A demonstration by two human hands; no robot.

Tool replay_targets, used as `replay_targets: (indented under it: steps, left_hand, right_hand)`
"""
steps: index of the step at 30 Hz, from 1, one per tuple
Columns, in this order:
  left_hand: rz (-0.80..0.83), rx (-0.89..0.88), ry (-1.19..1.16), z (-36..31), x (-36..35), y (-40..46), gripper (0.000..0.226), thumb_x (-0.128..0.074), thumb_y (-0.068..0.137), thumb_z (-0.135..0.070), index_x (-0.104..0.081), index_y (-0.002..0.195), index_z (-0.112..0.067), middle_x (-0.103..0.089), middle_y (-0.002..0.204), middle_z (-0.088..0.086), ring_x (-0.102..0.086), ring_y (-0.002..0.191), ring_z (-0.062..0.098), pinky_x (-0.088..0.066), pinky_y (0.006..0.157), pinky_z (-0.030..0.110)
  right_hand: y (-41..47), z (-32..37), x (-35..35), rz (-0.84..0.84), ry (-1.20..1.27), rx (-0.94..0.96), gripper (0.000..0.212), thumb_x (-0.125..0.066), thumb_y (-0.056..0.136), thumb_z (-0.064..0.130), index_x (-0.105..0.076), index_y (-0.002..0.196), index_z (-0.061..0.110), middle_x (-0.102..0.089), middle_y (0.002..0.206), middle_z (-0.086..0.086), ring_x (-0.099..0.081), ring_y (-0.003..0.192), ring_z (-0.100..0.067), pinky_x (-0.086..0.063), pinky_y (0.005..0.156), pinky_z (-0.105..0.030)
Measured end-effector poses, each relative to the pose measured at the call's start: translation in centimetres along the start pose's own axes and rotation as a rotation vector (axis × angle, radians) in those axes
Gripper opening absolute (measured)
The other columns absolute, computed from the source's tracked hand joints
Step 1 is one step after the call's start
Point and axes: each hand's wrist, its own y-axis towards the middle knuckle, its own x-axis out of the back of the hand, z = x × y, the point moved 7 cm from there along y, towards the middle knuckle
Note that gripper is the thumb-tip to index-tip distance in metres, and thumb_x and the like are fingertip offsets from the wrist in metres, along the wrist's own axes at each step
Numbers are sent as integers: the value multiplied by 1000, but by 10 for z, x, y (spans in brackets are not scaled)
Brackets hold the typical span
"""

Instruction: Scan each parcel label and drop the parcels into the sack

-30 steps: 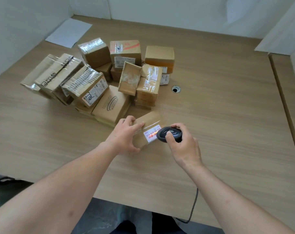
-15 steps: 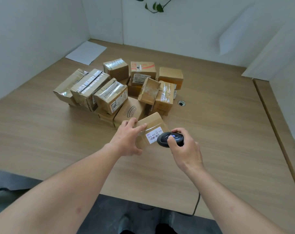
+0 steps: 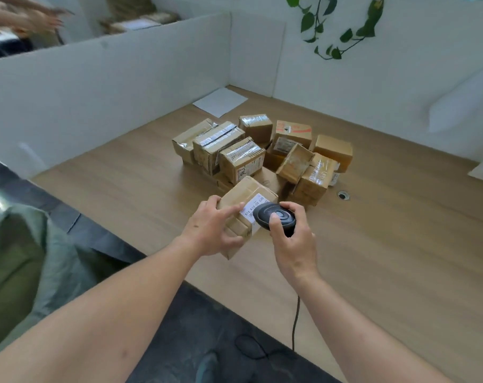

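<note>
Parcel (image 3: 241, 201) gripped by left hand (image 3: 211, 230), label (image 3: 255, 207) under right hand's (image 3: 292, 239) clasped scanner (image 3: 274, 219); sack (image 3: 19, 272) at 9 o'clock; about a dozen parcels (image 3: 262, 153) remain at 12 o'clock.

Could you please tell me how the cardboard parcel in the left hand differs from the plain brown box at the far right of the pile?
The held cardboard parcel is tilted, lifted by the left hand, and shows a white label; the plain brown box rests in the pile, untouched, no label visible. Both are brown cardboard.
</note>
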Motion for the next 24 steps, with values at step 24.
replay_targets:
  steps: [24]
  left_hand:
    - [-265, 752, -165, 298, 83, -336, 88, -78, 74, -62, -44, 154, -48, -37, 147, 0, -35, 136, 26, -38, 116, 47]
  right_hand:
    - [-191, 148, -326, 700, 136, 245, 26, -68, 103, 37, -54, 118, 52, -67, 99, 41, -68, 90, 4, -55, 79, -28]
